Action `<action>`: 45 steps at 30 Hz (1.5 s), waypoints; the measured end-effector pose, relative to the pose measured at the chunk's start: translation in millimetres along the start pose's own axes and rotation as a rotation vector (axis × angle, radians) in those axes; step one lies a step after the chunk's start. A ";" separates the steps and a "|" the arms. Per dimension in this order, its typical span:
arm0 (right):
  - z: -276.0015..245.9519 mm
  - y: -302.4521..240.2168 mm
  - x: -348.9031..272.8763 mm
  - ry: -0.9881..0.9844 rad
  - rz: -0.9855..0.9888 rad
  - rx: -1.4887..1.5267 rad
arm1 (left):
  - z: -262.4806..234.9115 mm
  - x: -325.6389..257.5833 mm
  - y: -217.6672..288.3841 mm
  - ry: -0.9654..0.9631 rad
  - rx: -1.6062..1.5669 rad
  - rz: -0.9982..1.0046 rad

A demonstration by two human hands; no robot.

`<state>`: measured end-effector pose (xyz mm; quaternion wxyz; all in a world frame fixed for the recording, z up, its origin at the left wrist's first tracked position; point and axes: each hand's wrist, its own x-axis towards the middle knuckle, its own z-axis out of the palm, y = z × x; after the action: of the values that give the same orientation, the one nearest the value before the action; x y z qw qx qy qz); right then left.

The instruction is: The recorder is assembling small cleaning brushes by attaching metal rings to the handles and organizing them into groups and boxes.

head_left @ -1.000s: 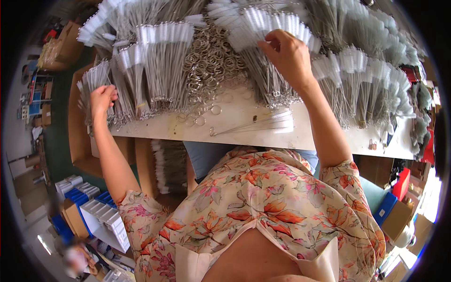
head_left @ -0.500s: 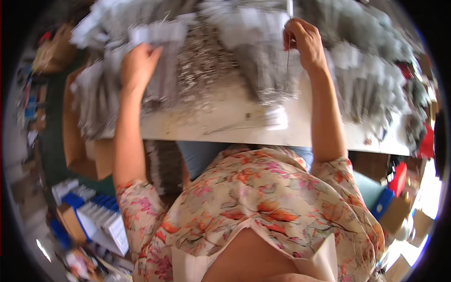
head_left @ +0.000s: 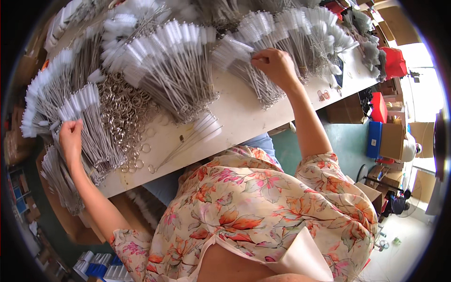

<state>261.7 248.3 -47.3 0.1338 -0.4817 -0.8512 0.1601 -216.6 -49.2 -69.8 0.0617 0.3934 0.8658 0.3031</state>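
My left hand (head_left: 71,141) is closed in a pinch at the white bristle ends of a bundle of thin wire straw brushes (head_left: 94,136) on the left. What is between its fingers cannot be made out. My right hand (head_left: 276,68) curls closed over a smaller pile of straw brushes (head_left: 256,82), by their bristle heads; its palm side is hidden, so its contents do not show. Between the hands spreads a large fan of brushes (head_left: 176,70), bristles away from me. A heap of metal split rings (head_left: 124,113) lies beside the left bundle.
A few loose brushes (head_left: 185,141) rest near the edge of the white table (head_left: 235,122). More brush piles (head_left: 305,35) stand at the back and right. Cardboard boxes (head_left: 392,141) and a blue box (head_left: 374,139) are off to the right; a fan (head_left: 408,199) stands there.
The view has turned, so the table now slants. My right hand, earlier raised with an upright brush, is now low over the smaller pile. My left hand remains by the left bundle.
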 end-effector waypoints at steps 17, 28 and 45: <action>-104.3 173.5 97.7 0.268 0.180 -0.188 | -11.5 -71.2 72.3 0.276 -0.735 -0.215; -170.8 118.7 123.3 0.495 0.003 0.182 | -2.7 -91.6 75.6 0.170 -1.079 -0.171; 9.1 -192.7 -28.2 -0.135 -0.497 1.229 | 44.0 -105.0 212.3 0.485 -0.792 0.615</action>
<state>122.6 129.2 19.8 0.3633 -0.0962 -0.6972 0.6104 6.9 3.9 2.6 -0.0873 0.4936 0.5206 0.6912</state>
